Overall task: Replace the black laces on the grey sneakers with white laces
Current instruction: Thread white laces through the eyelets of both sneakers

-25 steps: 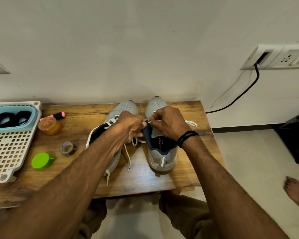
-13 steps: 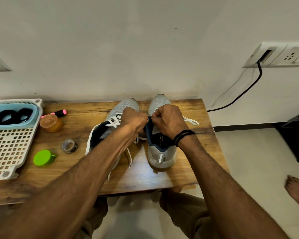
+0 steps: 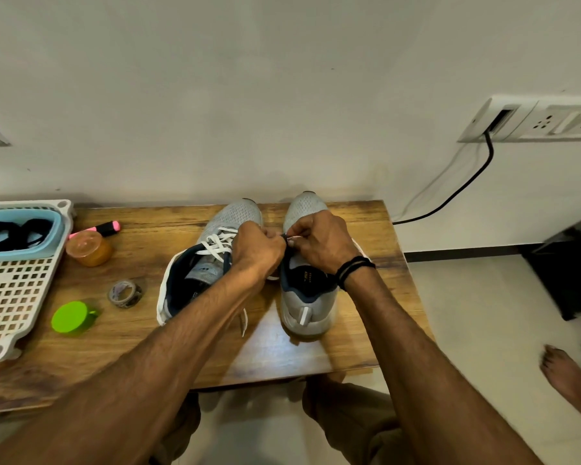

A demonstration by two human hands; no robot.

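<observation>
While both hands meet over the lacing of the right-hand grey mesh sneaker [image 3: 304, 307], the left hand [image 3: 258, 250] pinches what looks like its dark eyelet edge and the right hand [image 3: 320, 242] pinches the tip of the thin white lace [image 3: 295, 237]. Both shoes stand side by side on the wooden table [image 3: 356, 337]; the left-hand grey mesh sneaker [image 3: 236, 213] already shows white crossings (black loops lie in the pale blue tub [image 3: 56, 236]). Advised: hold the edge steady, feed the tip straight, then even both ends.
</observation>
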